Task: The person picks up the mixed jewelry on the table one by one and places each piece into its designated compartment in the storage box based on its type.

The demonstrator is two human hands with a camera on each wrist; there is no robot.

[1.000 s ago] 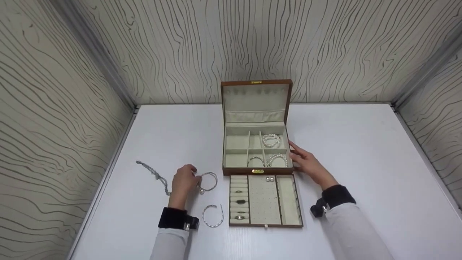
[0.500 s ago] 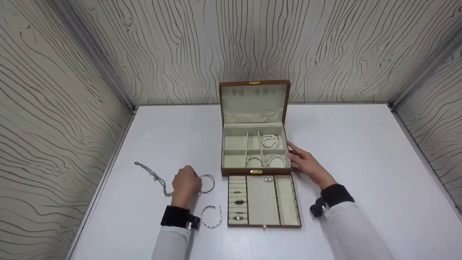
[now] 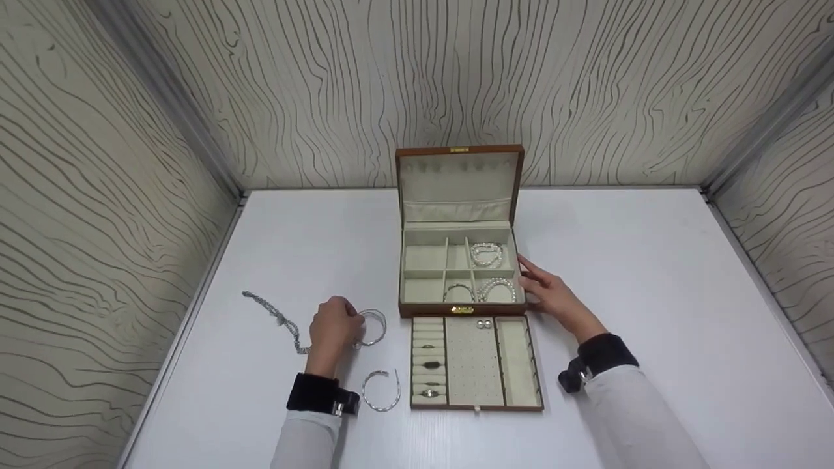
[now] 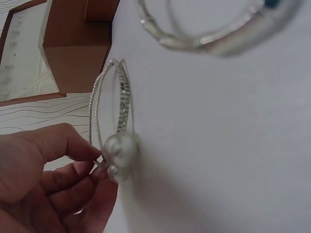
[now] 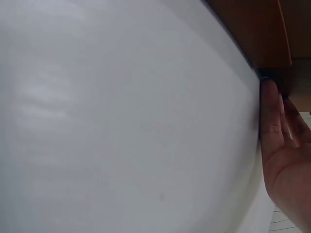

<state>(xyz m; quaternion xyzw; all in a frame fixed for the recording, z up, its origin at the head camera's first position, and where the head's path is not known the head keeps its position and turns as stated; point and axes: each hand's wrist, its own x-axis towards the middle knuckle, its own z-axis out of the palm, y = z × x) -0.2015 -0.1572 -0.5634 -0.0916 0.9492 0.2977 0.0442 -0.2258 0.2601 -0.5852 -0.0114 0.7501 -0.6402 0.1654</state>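
Observation:
My left hand (image 3: pixel 333 326) pinches a sparkly silver bangle (image 4: pixel 124 102) between thumb and fingers, beside its large pearl (image 4: pixel 120 149) and a smaller one. The bangle's loop extends to the right of the hand, low over the white table. My right hand (image 3: pixel 554 299) rests against the right side of an open brown jewelry box (image 3: pixel 423 311), its fingers fairly straight along the wall. In the right wrist view the fingertips reach the box's lower edge. A second silver bangle (image 3: pixel 364 392), open-ended, lies just in front of the left hand.
A silver chain (image 3: pixel 280 319) lies left of the left hand. Pearl bracelets (image 3: pixel 487 254) sit in the box's right compartments, and a bangle (image 3: pixel 460 286) in the front middle one. A tray (image 3: pixel 477 408) with rings and earrings stands before the box.
The bangle in my left hand has shifted slightly left, its pearl now closer to the fingers. My right hand stays at the box's side.

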